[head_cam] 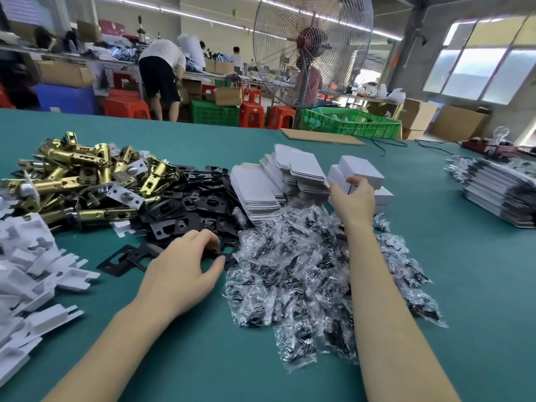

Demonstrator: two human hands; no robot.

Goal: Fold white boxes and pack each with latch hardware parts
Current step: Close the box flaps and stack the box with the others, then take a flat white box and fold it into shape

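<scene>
My right hand reaches far forward and grips a folded white box at the stack of closed white boxes. My left hand lies over the near edge of the black strike plates, fingers curled and pinching a black plate. Flat white box blanks are piled in the middle. Brass latch bolts are heaped at the left. Clear bags of black screws spread between my arms.
White inserts are heaped at the near left on the green table. A pile of bagged printed sheets sits at the right, a flat cardboard sheet at the far edge. Behind stand a large fan, green crates, red stools and people.
</scene>
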